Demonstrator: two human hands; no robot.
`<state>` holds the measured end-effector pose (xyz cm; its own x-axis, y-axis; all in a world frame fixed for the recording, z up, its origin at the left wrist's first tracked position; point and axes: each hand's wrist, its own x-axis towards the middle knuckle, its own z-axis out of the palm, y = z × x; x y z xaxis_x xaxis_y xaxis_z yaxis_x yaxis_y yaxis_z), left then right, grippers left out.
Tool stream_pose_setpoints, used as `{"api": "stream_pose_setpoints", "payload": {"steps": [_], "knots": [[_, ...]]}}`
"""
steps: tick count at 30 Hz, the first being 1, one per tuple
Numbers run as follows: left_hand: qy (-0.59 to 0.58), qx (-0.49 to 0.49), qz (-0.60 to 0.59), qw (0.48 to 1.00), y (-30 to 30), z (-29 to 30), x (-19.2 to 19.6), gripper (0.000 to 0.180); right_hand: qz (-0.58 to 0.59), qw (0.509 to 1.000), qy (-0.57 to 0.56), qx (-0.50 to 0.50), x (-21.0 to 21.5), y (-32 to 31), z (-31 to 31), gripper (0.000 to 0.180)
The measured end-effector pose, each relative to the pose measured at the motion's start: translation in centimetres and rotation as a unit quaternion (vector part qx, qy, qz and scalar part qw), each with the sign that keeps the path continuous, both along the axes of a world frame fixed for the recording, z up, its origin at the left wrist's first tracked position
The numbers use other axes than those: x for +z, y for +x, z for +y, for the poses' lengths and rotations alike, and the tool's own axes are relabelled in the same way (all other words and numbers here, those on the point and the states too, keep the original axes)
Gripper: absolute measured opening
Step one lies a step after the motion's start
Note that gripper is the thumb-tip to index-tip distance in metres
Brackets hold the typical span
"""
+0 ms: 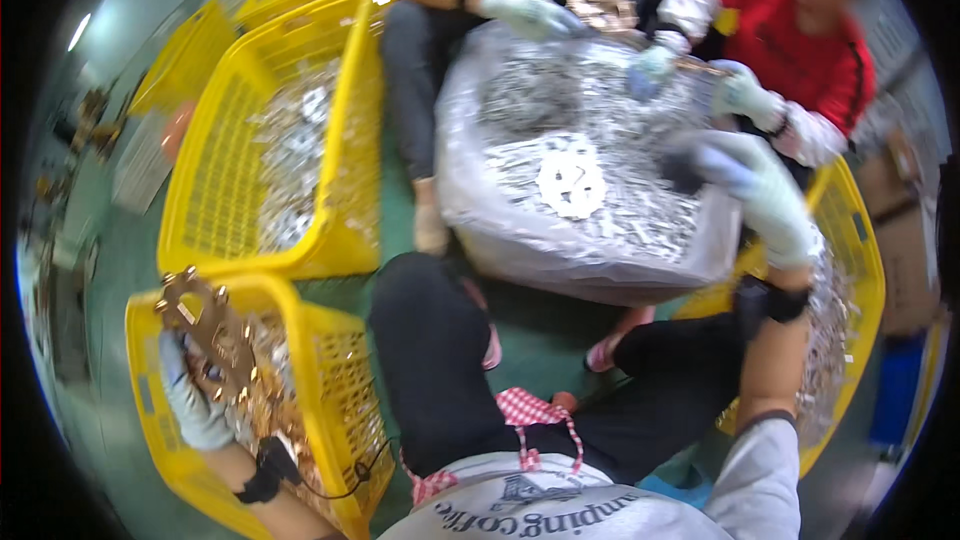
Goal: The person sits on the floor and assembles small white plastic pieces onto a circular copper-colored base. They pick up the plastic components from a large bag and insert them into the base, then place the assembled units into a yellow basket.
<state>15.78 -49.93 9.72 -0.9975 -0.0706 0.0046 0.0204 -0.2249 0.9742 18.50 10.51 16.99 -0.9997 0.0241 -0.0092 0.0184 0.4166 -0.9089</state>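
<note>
At the lower left, my gloved left hand [195,402] is closed around the edge of a copper-coloured toothed metal plate [212,332]. It holds the plate tilted above a yellow basket [316,290] of shiny copper-coloured and silvery pieces. My gloved right hand [755,180] reaches over the right side of a large tub lined with a pale plastic bag [465,190]. Motion smears its dark fingertips, so whether they grip anything is unclear. Inside the tub, a pale round plate with a notched rim [572,177] lies on a heap of small silvery metal pieces [640,205].
Another yellow basket [340,170] with silvery pieces stands left of the tub, and one [868,240] sits at my right. Across the tub, one co-worker's gloved hand [525,12] is near copper-coloured plates [600,5]; a person in red [795,40] reaches in with gloved hands.
</note>
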Motion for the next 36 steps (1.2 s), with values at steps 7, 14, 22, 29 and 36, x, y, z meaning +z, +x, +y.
{"api": "stream_pose_setpoints", "payload": {"steps": [7,14,22,29,36], "knots": [[0.081,-0.179,0.073,0.978,-8.7,24.0,1.1,0.052,-0.192,0.980,0.053,-0.006,-18.3,-5.5,8.9,0.042],[0.196,-0.461,-0.019,0.865,-14.1,44.0,0.8,0.047,-0.261,0.899,0.332,0.114,-21.2,-5.6,8.1,0.053],[0.255,-0.517,-0.150,0.803,-18.0,46.4,-7.1,0.045,-0.438,0.836,0.215,0.251,-29.4,-8.8,5.3,0.077],[0.225,-0.483,-0.181,0.827,-19.2,46.3,-6.3,0.024,-0.383,0.872,0.138,0.272,-29.7,-8.1,5.2,0.028],[0.190,-0.403,-0.099,0.889,-19.8,44.6,-5.0,0.037,-0.206,0.972,-0.110,-0.016,-15.6,-6.3,6.6,0.026]]}}
